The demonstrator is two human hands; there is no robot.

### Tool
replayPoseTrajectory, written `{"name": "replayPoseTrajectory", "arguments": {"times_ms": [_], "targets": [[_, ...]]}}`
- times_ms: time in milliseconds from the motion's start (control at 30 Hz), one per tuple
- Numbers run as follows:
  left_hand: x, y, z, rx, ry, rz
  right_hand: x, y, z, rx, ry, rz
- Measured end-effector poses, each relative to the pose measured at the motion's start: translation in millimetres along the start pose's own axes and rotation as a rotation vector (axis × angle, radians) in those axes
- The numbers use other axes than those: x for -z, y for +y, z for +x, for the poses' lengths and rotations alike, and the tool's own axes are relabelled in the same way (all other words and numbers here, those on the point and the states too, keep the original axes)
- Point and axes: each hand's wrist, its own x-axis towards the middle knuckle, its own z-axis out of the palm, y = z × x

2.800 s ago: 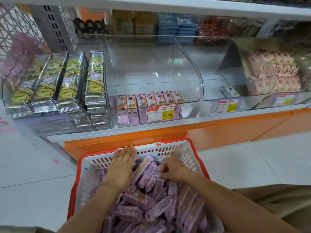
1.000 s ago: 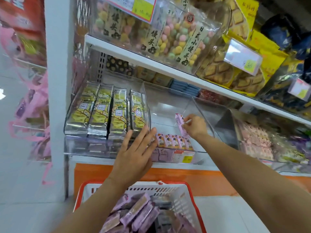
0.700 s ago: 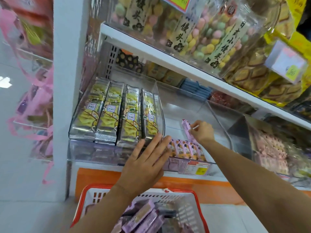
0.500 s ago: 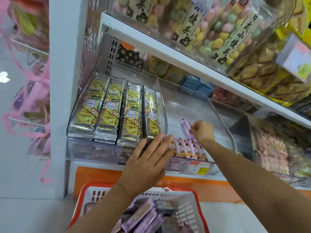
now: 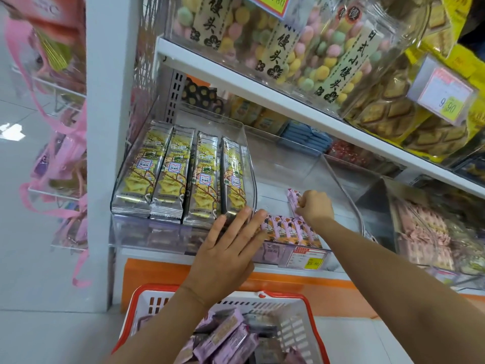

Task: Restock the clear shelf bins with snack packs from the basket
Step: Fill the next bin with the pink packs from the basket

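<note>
Since nearly three seconds earlier, both hands had left the basket and come up to the shelf; over the last half second they had barely shifted. A purple snack pack (image 5: 293, 198) stood nearly upright inside the middle clear bin (image 5: 338, 177), pinched at its edge between the curled fingers and thumb of the right hand (image 5: 315, 207). The pack sat just behind and above a row of matching packs (image 5: 290, 229) lined up along the bin's front wall; the rest of that bin showed bare floor. The left hand (image 5: 227, 254) lay flat with fingers straight and slightly spread, holding nothing, its fingertips against the front where the middle bin met the neighbouring bin on the left. That left bin (image 5: 248, 164) held four long silver and yellow cracker packs (image 5: 178, 177) side by side. A price tag (image 5: 307, 260) hung on the middle bin's front. Below, a white basket with a red rim (image 5: 313, 315) held a pile of purple packs (image 5: 225, 336). To the right, another bin held pink packs (image 5: 420, 232). The upper shelf (image 5: 262, 86) carried bags of pastel round sweets (image 5: 288, 40).
</note>
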Motion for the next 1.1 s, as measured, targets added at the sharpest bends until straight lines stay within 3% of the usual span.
{"name": "replayPoseTrajectory", "arguments": {"times_ms": [167,400,667,833,967,1100], "targets": [[1,1,-1,-0.002,-0.021,-0.012,-7,5,2,-0.014,0.017,0.015],[3,7,-5,0.001,-0.051,0.012,9,14,-6,0.102,0.011,0.111],[11,44,-15,-0.103,-0.032,-0.115,51,21,-69,0.356,-0.042,0.713],[9,62,-27,-0.252,-0.300,-0.243,68,26,-127,0.501,0.004,0.942],[-1,67,-46,-0.124,-0.557,-0.309,51,38,-169,0.553,-0.099,0.989],[-24,68,-72,-0.043,-0.735,-0.239,-5,61,-197,0.524,-0.286,0.841]]}}
